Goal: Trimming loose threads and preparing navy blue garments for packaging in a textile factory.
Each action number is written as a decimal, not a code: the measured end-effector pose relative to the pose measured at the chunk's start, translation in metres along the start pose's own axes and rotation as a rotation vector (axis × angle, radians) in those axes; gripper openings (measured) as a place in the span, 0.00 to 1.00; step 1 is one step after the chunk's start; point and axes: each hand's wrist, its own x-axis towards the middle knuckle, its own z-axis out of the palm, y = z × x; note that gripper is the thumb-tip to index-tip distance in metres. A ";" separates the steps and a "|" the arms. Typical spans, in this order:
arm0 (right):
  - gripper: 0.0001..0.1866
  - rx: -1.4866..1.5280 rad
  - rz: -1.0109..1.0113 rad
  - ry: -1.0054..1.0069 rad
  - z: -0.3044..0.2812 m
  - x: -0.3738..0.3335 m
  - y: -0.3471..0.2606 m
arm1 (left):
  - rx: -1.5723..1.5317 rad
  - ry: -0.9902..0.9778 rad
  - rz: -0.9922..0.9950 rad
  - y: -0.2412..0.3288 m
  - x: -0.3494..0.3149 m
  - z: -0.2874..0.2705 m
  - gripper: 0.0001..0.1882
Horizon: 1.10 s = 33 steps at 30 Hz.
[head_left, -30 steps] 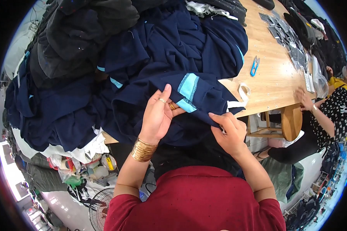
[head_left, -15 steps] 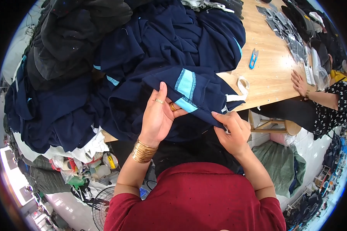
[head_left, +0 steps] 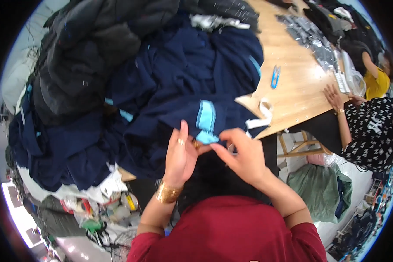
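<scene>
A navy garment (head_left: 179, 112) with a light-blue panel (head_left: 206, 114) lies over the table's near edge in front of me. My left hand (head_left: 181, 156) holds its near edge, thumb upright and the other fingers partly hidden behind the cloth. Just right of it, my right hand (head_left: 244, 156) pinches the end of the light-blue part between thumb and forefinger. Dark overlock stitching borders the panel. A white strip of tape (head_left: 263, 115) curls beside the garment on the right. Farther back lie blue-handled thread snips (head_left: 275, 77), touched by neither hand.
Dark grey garments (head_left: 89, 59) are heaped at the far left. Grey packets (head_left: 308, 39) lie on the wooden table (head_left: 292, 61). At right, a co-worker's hand (head_left: 334, 99) rests on the tabletop. A wooden stool (head_left: 303, 146) and green sack (head_left: 314, 187) stand below; a fan (head_left: 125, 240) is lower left.
My right hand has moved left along the garment's edge to the light-blue part, close to my left hand. The held edge sits lower in view. A second person's arm shows at far right.
</scene>
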 end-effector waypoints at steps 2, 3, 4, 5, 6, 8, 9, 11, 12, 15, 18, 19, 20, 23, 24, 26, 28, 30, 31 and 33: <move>0.09 0.026 0.025 -0.048 -0.012 0.005 0.004 | 0.218 -0.051 -0.034 0.003 0.003 -0.015 0.15; 0.09 0.031 0.026 -0.074 -0.017 0.006 0.009 | 0.580 -0.096 -0.101 0.019 0.002 -0.027 0.13; 0.09 0.038 0.009 -0.104 -0.028 0.009 0.009 | 0.824 -0.148 0.018 0.035 -0.004 -0.019 0.10; 0.09 0.079 0.047 -0.174 -0.037 0.014 0.001 | 0.799 -0.127 0.218 0.046 -0.013 -0.021 0.12; 0.09 0.146 0.028 -0.213 -0.045 0.019 -0.008 | 0.878 -0.206 0.420 0.059 -0.021 -0.015 0.27; 0.08 0.226 -0.088 -0.284 -0.054 0.028 -0.025 | 1.346 -0.398 0.727 0.075 -0.031 0.035 0.48; 0.08 0.245 -0.136 -0.294 -0.057 0.033 -0.035 | 1.324 -0.527 0.727 0.065 -0.025 0.043 0.48; 0.07 0.219 -0.270 -0.227 -0.059 0.045 -0.048 | 1.000 -0.515 0.440 0.046 -0.023 0.059 0.36; 0.07 0.202 -0.302 -0.208 -0.062 0.050 -0.055 | 0.871 -0.481 0.362 0.040 -0.018 0.060 0.30; 0.04 0.487 -0.033 -0.138 -0.071 0.054 -0.055 | 0.639 -0.470 0.074 0.032 -0.010 0.044 0.12; 0.04 0.819 0.141 0.055 -0.067 0.049 -0.029 | 0.914 -0.469 0.127 0.037 -0.009 0.057 0.06; 0.03 0.850 0.185 0.072 -0.076 0.050 -0.023 | 0.906 -0.425 0.164 0.034 -0.005 0.057 0.07; 0.04 0.922 0.229 0.063 -0.073 0.049 -0.022 | 0.906 -0.425 0.163 0.033 -0.003 0.053 0.07; 0.14 0.684 0.256 -0.040 -0.060 0.046 0.000 | 0.664 -0.398 -0.019 0.028 0.003 0.040 0.11; 0.19 0.564 0.160 -0.004 -0.064 0.043 0.001 | 0.566 -0.351 -0.047 0.028 0.006 0.040 0.11; 0.35 0.306 0.084 -0.054 -0.077 0.040 -0.003 | 0.476 -0.303 -0.106 0.028 0.012 0.039 0.10; 0.36 0.235 0.089 -0.154 -0.080 0.041 -0.014 | 0.659 -0.374 -0.075 0.022 0.011 0.039 0.11; 0.26 0.363 0.170 -0.227 -0.070 0.041 -0.002 | 0.877 -0.554 -0.013 0.019 0.007 0.042 0.11; 0.21 0.455 0.212 -0.272 -0.065 0.047 0.003 | 0.956 -0.615 -0.009 0.020 0.007 0.048 0.11; 0.08 0.418 0.261 -0.237 -0.071 0.043 0.000 | 0.972 -0.606 -0.023 0.020 0.010 0.047 0.13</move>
